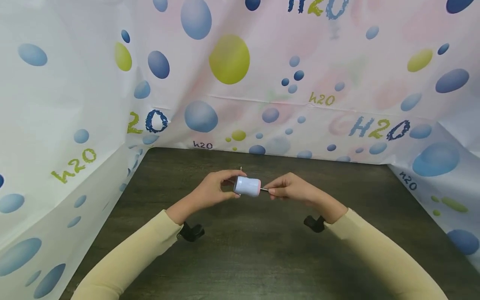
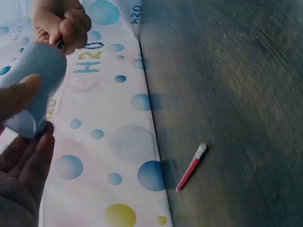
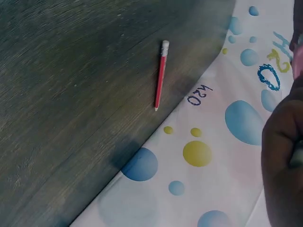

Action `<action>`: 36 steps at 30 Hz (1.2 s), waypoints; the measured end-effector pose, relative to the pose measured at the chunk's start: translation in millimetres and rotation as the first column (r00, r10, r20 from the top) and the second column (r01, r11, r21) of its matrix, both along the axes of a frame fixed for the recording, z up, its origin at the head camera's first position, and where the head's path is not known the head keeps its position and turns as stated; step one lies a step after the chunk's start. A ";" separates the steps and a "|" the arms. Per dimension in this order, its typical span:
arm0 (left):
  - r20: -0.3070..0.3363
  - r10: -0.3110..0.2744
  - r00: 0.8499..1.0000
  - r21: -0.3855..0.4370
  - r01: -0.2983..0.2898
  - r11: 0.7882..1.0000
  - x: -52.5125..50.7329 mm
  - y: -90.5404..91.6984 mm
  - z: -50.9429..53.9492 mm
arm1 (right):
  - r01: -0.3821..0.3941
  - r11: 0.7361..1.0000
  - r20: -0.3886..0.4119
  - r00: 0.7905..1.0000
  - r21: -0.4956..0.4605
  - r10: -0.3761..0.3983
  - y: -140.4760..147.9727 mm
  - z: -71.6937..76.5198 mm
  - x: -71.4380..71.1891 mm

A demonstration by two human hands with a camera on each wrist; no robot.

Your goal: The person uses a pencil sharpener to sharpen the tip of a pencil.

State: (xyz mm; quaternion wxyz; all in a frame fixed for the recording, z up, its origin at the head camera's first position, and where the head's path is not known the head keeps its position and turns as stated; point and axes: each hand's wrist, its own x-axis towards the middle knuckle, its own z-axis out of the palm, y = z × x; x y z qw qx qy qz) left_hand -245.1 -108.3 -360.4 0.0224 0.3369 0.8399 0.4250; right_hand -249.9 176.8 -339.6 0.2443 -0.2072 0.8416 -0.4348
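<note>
Nearest the wearer, on the near side of the light-blue cylinder [image 1: 246,186], the left sleeve [image 1: 138,246] and right sleeve [image 1: 378,254] are reaching in from either side, and a black wrist mount is sitting under each cuff. Farther in, both hands are working at the cylinder, which is lying sideways in the grip, apparently clear of the table [image 1: 240,254], its pink end [image 1: 259,188] facing right. At the cylinder's left end, the left hand [image 1: 215,189] is curving partway closed around it, the thumb pressing the near side and the fingers supporting the far side. To the cylinder's right, the right hand [image 1: 294,188] is closing its thumb and fingertips in a pinch on a slim dark rod [image 1: 264,189], which is meeting the pink end; how deep it is going, I cannot tell.

For doing this well, the left hand should probably be keeping the cylinder from twisting, while the right should be holding the rod straight along the cylinder's axis, moving it gently rather than bending it sideways. The rod's short exposed length is likely leaving little room for the fingertips.

Just beyond the cylinder, a red pencil-like stick [image 3: 161,78] with a white end is lying on the table. Farthest beyond the cylinder, a bubble-printed sheet [image 1: 270,25] is rising behind the table.
</note>
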 end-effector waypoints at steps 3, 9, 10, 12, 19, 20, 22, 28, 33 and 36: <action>0.110 -0.035 0.993 0.084 0.026 0.996 -1.1 -1.6 -0.7 | -0.001 0.999 -0.149 0.989 0.036 0.007 -4.6 -3.3 3.5; 0.408 -0.043 0.912 0.208 -0.047 0.977 -7.8 -3.3 3.9 | 0.084 0.992 -0.603 0.798 0.092 -0.011 -8.9 -9.3 15.1; 0.469 -0.022 0.883 0.201 -0.083 0.976 -8.9 -3.5 4.8 | 0.085 0.992 -0.701 0.713 0.093 0.005 -9.1 -10.9 16.0; 0.581 0.015 0.814 0.162 -0.133 0.978 -10.1 -4.6 6.2 | 0.076 0.992 -0.869 0.492 0.099 0.049 -9.6 -14.8 17.1; 0.683 -0.011 0.731 0.143 -0.120 0.982 -9.1 -6.9 0.7 | -0.002 0.994 -0.993 0.032 0.111 0.111 -11.0 -25.6 17.2; 0.674 -0.004 0.738 0.147 -0.128 0.981 -8.7 -6.7 -0.7 | -0.004 0.994 -0.993 0.018 0.113 0.113 -11.8 -26.0 17.5; 0.655 0.009 0.755 0.157 -0.148 0.977 -8.1 -6.4 -3.2 | 0.005 0.993 -0.993 0.003 0.116 0.116 -13.5 -25.8 18.3; 0.553 0.099 0.828 0.155 -0.218 0.964 -6.1 -5.3 -3.4 | 0.091 0.988 -0.986 0.124 0.126 0.114 -19.8 -20.0 22.7; 0.330 0.171 0.928 0.092 -0.212 0.973 -1.8 -6.0 -1.0 | 0.111 0.984 -0.842 0.537 0.140 0.059 -20.6 -7.8 25.0; 0.174 0.170 0.970 0.071 -0.185 0.980 2.3 -6.5 -0.3 | 0.078 0.988 -0.610 0.792 0.134 0.021 -16.6 1.7 21.5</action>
